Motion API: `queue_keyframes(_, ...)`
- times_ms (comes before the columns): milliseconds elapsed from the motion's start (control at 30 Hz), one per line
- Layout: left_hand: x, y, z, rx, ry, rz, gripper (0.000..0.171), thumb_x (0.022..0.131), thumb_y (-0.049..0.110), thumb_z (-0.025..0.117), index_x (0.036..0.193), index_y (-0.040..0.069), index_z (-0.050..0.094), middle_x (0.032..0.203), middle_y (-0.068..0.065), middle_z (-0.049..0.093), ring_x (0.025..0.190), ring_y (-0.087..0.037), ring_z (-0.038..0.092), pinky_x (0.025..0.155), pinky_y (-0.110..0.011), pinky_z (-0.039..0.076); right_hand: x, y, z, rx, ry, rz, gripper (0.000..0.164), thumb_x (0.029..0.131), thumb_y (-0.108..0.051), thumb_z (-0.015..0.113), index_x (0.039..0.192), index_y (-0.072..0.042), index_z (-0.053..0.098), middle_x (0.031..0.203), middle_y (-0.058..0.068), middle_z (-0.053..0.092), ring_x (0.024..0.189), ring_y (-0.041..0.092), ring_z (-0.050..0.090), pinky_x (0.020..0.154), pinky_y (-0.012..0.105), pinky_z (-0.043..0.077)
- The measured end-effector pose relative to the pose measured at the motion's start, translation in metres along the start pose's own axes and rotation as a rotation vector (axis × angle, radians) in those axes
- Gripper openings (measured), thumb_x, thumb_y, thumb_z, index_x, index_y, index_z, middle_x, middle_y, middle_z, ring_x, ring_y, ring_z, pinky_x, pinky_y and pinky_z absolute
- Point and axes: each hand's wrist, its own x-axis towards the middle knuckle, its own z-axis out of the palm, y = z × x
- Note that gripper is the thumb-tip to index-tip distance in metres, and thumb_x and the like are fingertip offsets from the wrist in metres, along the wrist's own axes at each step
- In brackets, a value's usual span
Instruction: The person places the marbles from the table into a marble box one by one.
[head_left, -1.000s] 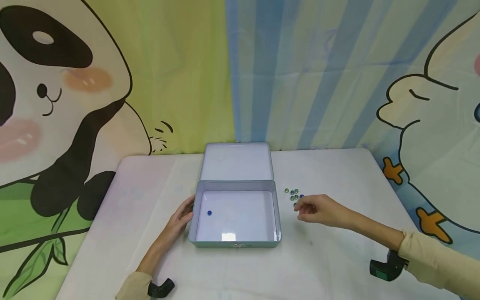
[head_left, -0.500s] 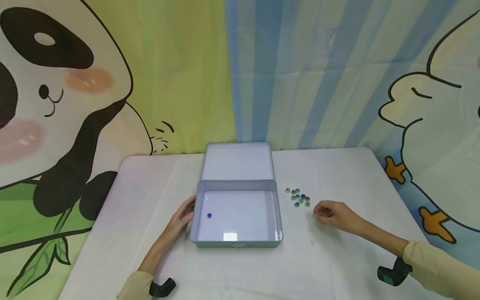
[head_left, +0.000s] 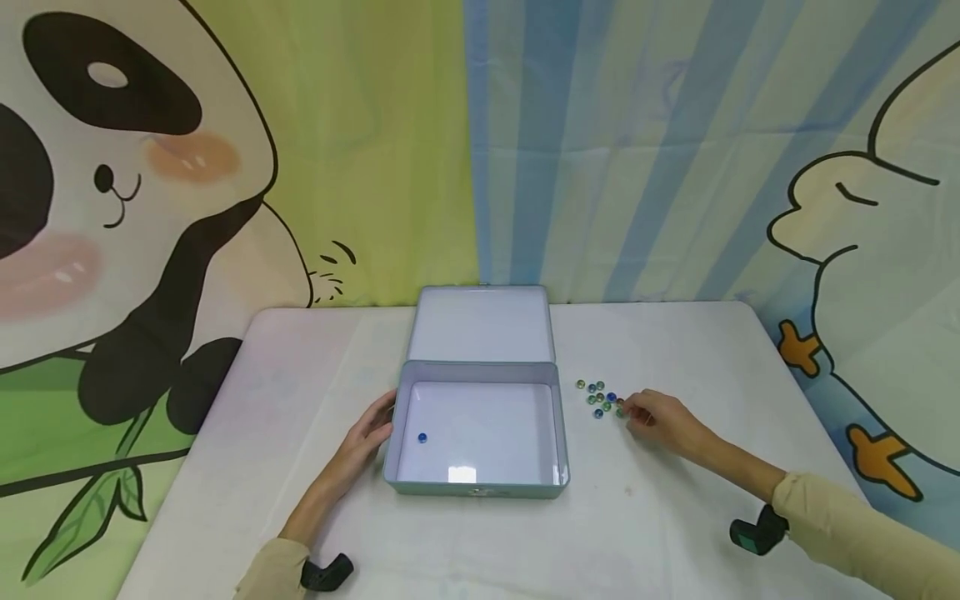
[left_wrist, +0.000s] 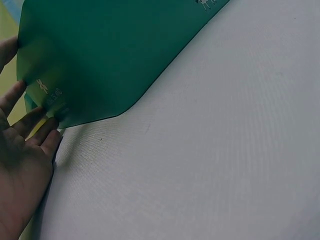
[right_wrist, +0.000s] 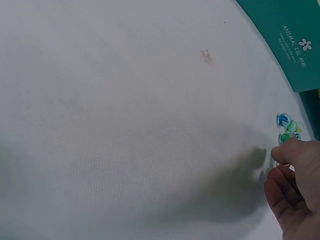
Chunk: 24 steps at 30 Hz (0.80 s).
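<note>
A shallow hinged tin box (head_left: 476, 489), pale inside and green outside, lies with its lid (head_left: 483, 323) tipped back. Inside it, toward the left wall, sits one blue marble (head_left: 422, 437). My left hand (head_left: 362, 442) rests against the box's left side, its extended fingers (left_wrist: 36, 120) touching the green outer wall. Several glass marbles (head_left: 600, 397) in green, blue and reddish tones cluster on the table right of the box. Bent fingers of my right hand (head_left: 663, 421) reach the cluster's right edge. In the right wrist view the thumb lies beside the marbles; whether it pinches one I cannot tell.
A white cloth covers the table (head_left: 675, 533). Behind it hangs a printed curtain (head_left: 375, 150) with a panda and stripes. A small brownish mark (right_wrist: 206, 56) shows on the cloth. Each wrist wears a dark camera mount (head_left: 759, 531).
My right hand draws back rightward from the marbles, uncovering them, then returns to their right edge. My left hand stays at the box. The blue marble inside shifts slightly toward the front.
</note>
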Motion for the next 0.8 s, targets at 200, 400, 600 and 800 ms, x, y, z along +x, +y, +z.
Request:
queue_keyframes(200, 0.000, -0.004, -0.002, 0.013, -0.010, 0.002, 0.056, 0.104, 0.019, 0.041, 0.155, 0.016, 0.019, 0.163, -0.017, 0.012, 0.150, -0.036, 0.009, 0.105, -0.003, 0.027, 0.002, 0.002, 0.003, -0.004, 0.010, 0.003, 0.022, 0.078, 0.005, 0.073, 0.098, -0.003, 0.068, 0.085, 0.001, 0.064, 0.076, 0.006, 0.053, 0.066, 0.018, 0.051)
queue_keyframes(400, 0.001, -0.006, -0.003, 0.010, -0.011, 0.000, 0.056, 0.104, 0.020, 0.040, 0.155, 0.018, 0.019, 0.164, -0.016, 0.012, 0.151, -0.016, 0.016, 0.106, -0.004, 0.026, 0.009, 0.002, 0.009, 0.003, 0.027, -0.015, 0.021, 0.079, 0.004, 0.073, 0.097, -0.005, 0.068, 0.086, 0.001, 0.067, 0.076, 0.006, 0.055, 0.066, 0.019, 0.051)
queue_keyframes(600, 0.000, -0.004, -0.002, 0.004, -0.006, 0.006, 0.056, 0.104, 0.018, 0.040, 0.155, 0.017, 0.019, 0.163, -0.016, 0.013, 0.151, -0.024, 0.015, 0.106, -0.004, 0.027, 0.014, -0.002, 0.014, 0.009, 0.011, 0.007, 0.019, 0.079, 0.002, 0.074, 0.096, -0.005, 0.067, 0.084, 0.001, 0.066, 0.074, 0.005, 0.054, 0.063, 0.019, 0.050)
queue_keyframes(800, 0.001, -0.004, -0.003, 0.004, -0.008, 0.017, 0.055, 0.104, 0.016, 0.040, 0.155, 0.015, 0.020, 0.163, -0.018, 0.014, 0.148, -0.041, 0.007, 0.106, -0.004, 0.028, 0.013, -0.005, 0.014, -0.011, 0.000, 0.032, 0.016, 0.079, 0.001, 0.074, 0.092, -0.005, 0.067, 0.082, 0.000, 0.065, 0.074, 0.006, 0.055, 0.063, 0.019, 0.050)
